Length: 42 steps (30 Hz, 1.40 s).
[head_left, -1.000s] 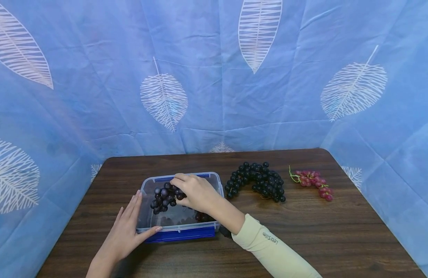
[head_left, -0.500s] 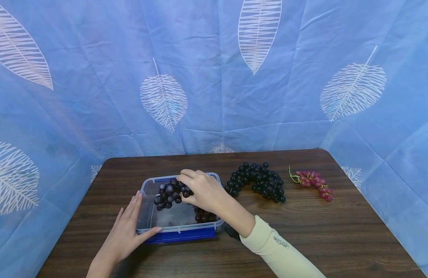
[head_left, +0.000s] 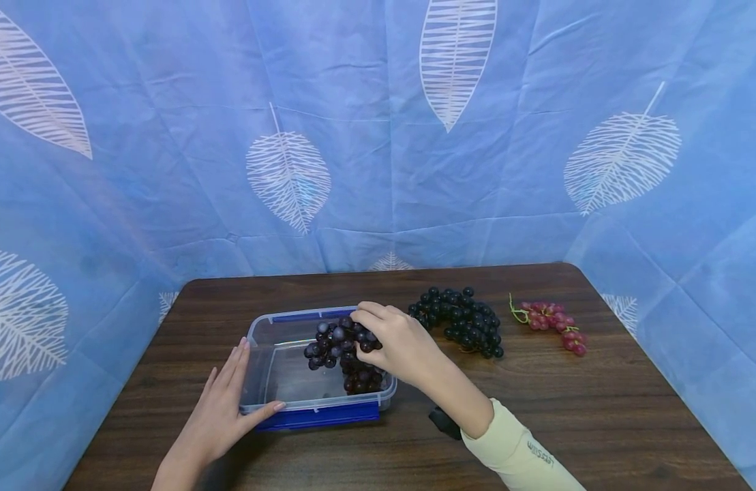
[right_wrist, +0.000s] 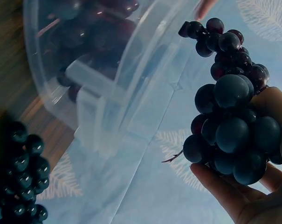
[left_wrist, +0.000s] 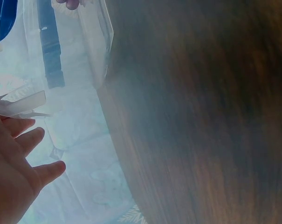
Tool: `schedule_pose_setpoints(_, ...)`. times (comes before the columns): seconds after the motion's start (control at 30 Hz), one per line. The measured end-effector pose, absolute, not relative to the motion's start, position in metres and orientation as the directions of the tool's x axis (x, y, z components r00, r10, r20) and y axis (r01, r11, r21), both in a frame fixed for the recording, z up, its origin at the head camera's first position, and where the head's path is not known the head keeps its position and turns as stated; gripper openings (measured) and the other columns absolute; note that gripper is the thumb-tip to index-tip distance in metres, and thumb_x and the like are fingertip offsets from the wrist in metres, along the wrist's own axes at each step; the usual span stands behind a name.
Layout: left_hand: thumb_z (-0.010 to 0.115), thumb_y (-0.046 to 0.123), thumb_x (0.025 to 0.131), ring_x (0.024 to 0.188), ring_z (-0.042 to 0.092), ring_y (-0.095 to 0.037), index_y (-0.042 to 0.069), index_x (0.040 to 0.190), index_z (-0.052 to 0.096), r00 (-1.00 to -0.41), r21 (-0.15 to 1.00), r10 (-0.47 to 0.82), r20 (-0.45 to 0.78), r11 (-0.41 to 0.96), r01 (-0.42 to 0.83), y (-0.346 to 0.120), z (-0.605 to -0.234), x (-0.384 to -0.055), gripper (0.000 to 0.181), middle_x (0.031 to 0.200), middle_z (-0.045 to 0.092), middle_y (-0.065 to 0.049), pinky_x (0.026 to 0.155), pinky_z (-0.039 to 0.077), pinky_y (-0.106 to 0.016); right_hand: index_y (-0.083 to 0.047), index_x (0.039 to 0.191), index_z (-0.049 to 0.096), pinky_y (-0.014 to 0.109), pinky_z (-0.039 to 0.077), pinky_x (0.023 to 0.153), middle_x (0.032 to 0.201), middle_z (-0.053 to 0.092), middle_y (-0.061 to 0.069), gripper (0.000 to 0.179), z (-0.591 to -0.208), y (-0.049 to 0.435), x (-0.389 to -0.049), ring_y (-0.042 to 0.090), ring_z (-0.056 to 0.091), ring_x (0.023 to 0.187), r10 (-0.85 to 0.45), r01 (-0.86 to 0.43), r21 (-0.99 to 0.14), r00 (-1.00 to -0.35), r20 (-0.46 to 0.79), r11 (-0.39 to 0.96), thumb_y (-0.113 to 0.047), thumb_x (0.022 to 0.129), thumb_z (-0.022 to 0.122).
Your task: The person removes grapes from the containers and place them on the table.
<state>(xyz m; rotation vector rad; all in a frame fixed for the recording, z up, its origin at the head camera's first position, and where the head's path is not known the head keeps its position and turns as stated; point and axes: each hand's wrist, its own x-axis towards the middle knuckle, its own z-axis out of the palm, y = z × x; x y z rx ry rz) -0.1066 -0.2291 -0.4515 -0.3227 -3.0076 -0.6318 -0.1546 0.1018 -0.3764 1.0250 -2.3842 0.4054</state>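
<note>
A bunch of dark purple grapes (head_left: 335,339) hangs from my right hand (head_left: 397,341), which grips it over the right half of a clear plastic container (head_left: 319,402) with blue clips. In the right wrist view, my fingers curl round the bunch of grapes (right_wrist: 234,128) above the rim. Another dark reddish bunch (head_left: 362,380) lies inside the container at its right end. Its left end meets my left hand (head_left: 221,402), whose straight fingers lie along the side, with the thumb at the front rim. From the left wrist, the left hand's (left_wrist: 15,163) fingers show spread below the container's corner.
To the right of the container, a large bunch of black grapes (head_left: 466,324) lies on the brown wooden table (head_left: 568,409). Further right is a small bunch of red grapes (head_left: 549,317) with a green stem. Blue cloth (head_left: 378,170) with white leaf prints surrounds the table.
My right hand has moved the dark purple grapes rightward, from the container's middle to its right side. More of the bunch inside now shows. The left hand has stayed in place.
</note>
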Motion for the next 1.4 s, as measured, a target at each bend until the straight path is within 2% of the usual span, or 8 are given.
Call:
schedule_pose_setpoints(0.23, 0.075, 0.063, 0.089, 0.157, 0.022, -0.051, 0.001, 0.169, 0.010, -0.979, 0.384, 0.187, 0.086, 0.900, 0.205, -0.229, -0.452, -0.107, 0.120, 0.174, 0.016, -0.026, 0.119, 0.018, -0.079, -0.004, 0.123, 0.073, 0.042, 0.064, 0.088, 0.128, 0.073, 0.016, 0.046, -0.379, 0.122, -0.150, 0.031, 0.075, 0.109, -0.531, -0.712, -0.117, -0.612, 0.586, 0.692, -0.015, 0.082, 0.091)
schedule_pose_setpoints(0.6, 0.074, 0.065, 0.089, 0.157, 0.021, -0.052, 0.002, 0.169, 0.008, -0.981, 0.392, 0.182, 0.063, 0.900, 0.192, -0.229, -0.451, -0.108, 0.121, 0.173, 0.016, -0.028, 0.119, 0.018, -0.079, -0.003, 0.121, 0.074, 0.040, 0.065, 0.084, 0.127, 0.073, 0.017, 0.047, -0.382, 0.153, -0.138, 0.033, 0.074, 0.112, -0.472, -0.679, -0.142, -0.630, 0.617, 0.720, -0.012, 0.079, 0.093)
schedule_pose_setpoints(1.4, 0.073, 0.066, 0.089, 0.157, 0.022, -0.051, -0.001, 0.168, 0.013, -0.982, 0.376, 0.178, 0.070, 0.907, 0.191, -0.228, -0.451, -0.107, 0.119, 0.173, 0.017, -0.027, 0.120, 0.018, -0.078, 0.002, 0.115, 0.074, 0.046, 0.065, 0.078, 0.120, 0.074, 0.021, 0.051, -0.391, 0.215, -0.106, 0.039, 0.075, 0.104, -0.352, -0.610, -0.168, -0.636, 0.686, 0.774, 0.000, 0.068, 0.093)
